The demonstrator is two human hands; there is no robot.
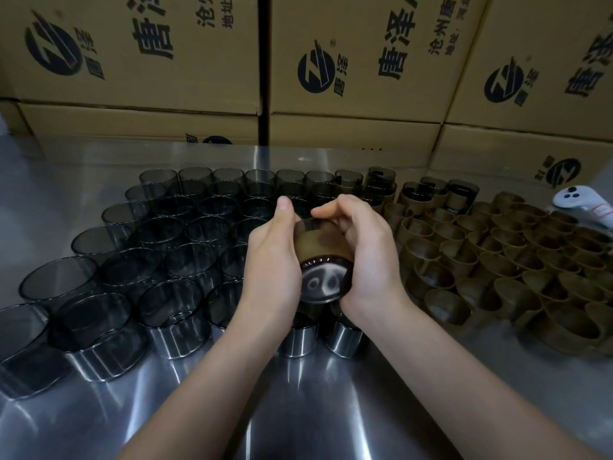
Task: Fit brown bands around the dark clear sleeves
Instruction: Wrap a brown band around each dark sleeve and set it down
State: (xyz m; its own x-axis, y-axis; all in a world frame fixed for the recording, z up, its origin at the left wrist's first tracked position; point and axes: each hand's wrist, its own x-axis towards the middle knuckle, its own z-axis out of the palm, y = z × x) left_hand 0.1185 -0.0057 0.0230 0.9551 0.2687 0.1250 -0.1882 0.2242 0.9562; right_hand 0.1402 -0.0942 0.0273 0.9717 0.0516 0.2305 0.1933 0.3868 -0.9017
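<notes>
Left hand (268,257) and right hand (368,257) clamp together on one dark sleeve (320,283) at centre, its brown band (318,245) sitting short of the near rim; uneven thumb pressure could skew or crease it; a slip could drop it onto the bare sleeves (159,247) at 9 o'clock, toppling them; loose bands (497,260) lie at 3 o'clock.

Near edge of desk (331,410): bare steel, open left to right, crossed only by two forearms.
Left half: dark clear sleeves (159,234) packed in touching rows, no lane between.
Right half: brown bands (497,257) equally crowded, running to right edge.
Centre: left hand (272,257) and right hand (368,257) grip held sleeve (323,260) above seam between both fields. Gap beneath possibly closed, view blocked.
Rear: narrow bare strip and bare rear-left corner, then cardboard boxes (348,61) wall off desk.
White controller (583,207) just beside bands, far right.
</notes>
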